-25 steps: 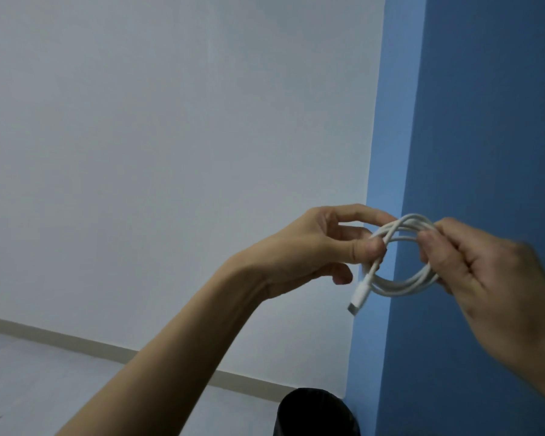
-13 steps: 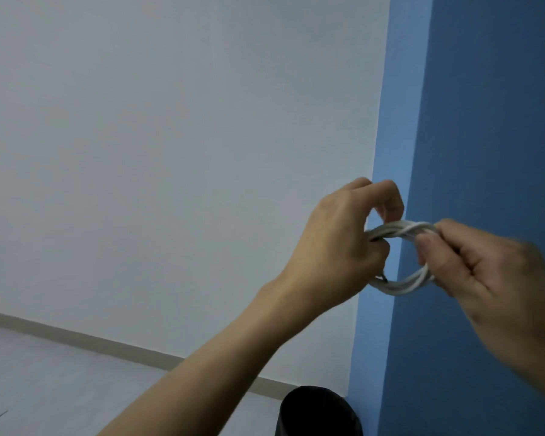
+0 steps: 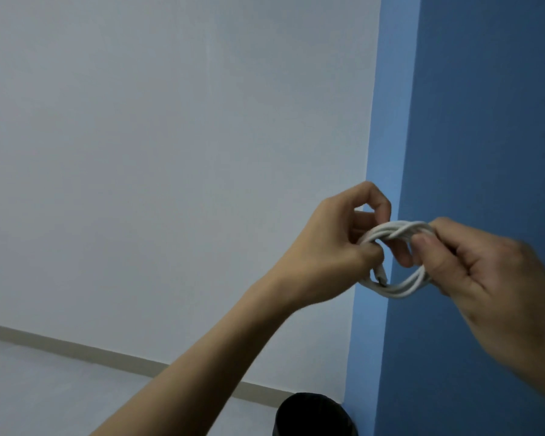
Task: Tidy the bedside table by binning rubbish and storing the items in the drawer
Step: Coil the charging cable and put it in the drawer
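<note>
A white charging cable (image 3: pixel 400 289) is wound into a small coil and held up in the air in front of the walls. My left hand (image 3: pixel 328 247) pinches the coil's left side, with the plug end tucked under its thumb and pointing down through the loop. My right hand (image 3: pixel 472 265) grips the coil's right side between thumb and fingers. The bedside table and its drawer are out of view.
A black round bin (image 3: pixel 315 415) stands on the floor at the bottom edge, by the corner where the white wall (image 3: pixel 170 152) meets the blue wall (image 3: pixel 485 105). Pale floor (image 3: pixel 44 388) shows at lower left.
My left hand turned over and wrapped the loose plug end around the coil; the plug that hung free below is now tucked through the loop. My right hand kept its grip.
</note>
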Available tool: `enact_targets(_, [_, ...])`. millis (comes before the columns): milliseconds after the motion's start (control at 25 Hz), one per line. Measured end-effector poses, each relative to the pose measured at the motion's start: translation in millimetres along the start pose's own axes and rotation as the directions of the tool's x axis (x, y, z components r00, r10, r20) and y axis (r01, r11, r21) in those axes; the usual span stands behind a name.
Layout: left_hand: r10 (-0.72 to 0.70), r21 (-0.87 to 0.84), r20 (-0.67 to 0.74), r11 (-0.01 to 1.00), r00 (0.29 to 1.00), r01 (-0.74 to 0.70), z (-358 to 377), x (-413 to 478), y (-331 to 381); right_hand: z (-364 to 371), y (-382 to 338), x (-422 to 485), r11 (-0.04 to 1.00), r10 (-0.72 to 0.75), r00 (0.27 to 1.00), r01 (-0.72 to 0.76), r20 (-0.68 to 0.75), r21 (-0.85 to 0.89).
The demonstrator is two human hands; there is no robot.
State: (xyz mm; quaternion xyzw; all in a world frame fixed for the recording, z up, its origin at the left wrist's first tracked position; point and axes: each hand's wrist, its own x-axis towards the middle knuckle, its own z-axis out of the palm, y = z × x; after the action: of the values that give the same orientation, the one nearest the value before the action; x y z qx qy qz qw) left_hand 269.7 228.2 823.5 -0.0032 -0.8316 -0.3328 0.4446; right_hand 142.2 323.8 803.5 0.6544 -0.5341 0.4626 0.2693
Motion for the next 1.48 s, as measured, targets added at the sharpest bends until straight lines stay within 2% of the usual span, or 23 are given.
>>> enact_targets(120, [0.144,0.324,-0.154,0.942,0.978,-0.087,11,1,-6,2,-1,-2,0.999,-0.027,0.999,0.027,0.033,-0.020])
enact_targets(160, [0.161,0.366,-0.197,0.927,0.967,-0.080,13,1,-7,2,-1,-2,0.998,-0.041,0.999,0.042,0.034,-0.037])
enact_targets(240, [0.139,0.303,-0.210,0.950,0.968,-0.071,12,2,-8,2,-1,-1,0.998,-0.043,0.999,0.044,0.010,-0.045])
enact_targets(360, [0.050,0.122,-0.021,0.991,0.999,-0.047,1,-1,-7,-1,5,1,0.999,0.005,0.999,-0.006,-0.040,-0.036])
enact_targets(400, [0.030,0.129,0.045,0.991,0.999,-0.036,-2,-2,-7,-2,7,1,0.999,0.028,0.998,-0.029,-0.054,-0.029])
enact_targets(480, [0.001,0.255,0.097,0.967,0.995,-0.026,-3,-3,-8,-3,11,1,0.998,0.058,0.996,-0.059,-0.065,-0.013])
enact_targets(720, [0.082,0.490,-0.033,0.870,0.996,-0.056,10,-5,-14,4,16,1,0.999,0.046,0.992,-0.045,-0.114,0.006])
enact_targets(920, [0.133,0.681,-0.091,0.731,0.987,-0.036,13,-3,-12,5,20,4,0.995,0.069,0.991,-0.061,-0.113,0.076])
enact_targets(1000, [0.155,0.690,-0.147,0.723,0.977,-0.011,16,-1,-15,3,18,6,0.983,0.118,0.989,-0.103,-0.094,0.155])
enact_targets(1160, [0.167,0.640,-0.219,0.769,0.961,0.012,27,-1,-23,1,18,6,0.938,0.228,0.973,-0.206,-0.048,0.280])
enact_targets(1280, [0.201,0.615,-0.254,0.788,0.946,-0.003,31,2,-26,-5,22,6,0.960,0.187,0.980,-0.169,-0.066,0.223])
enact_targets(1360, [0.192,0.609,-0.287,0.793,0.939,0.024,30,6,-27,-11,25,8,0.972,0.177,0.984,-0.173,-0.008,0.160])
enact_targets(1480, [0.186,0.628,-0.331,0.775,0.925,0.069,31,8,-24,-18,23,10,0.951,0.206,0.978,-0.205,0.023,0.232])
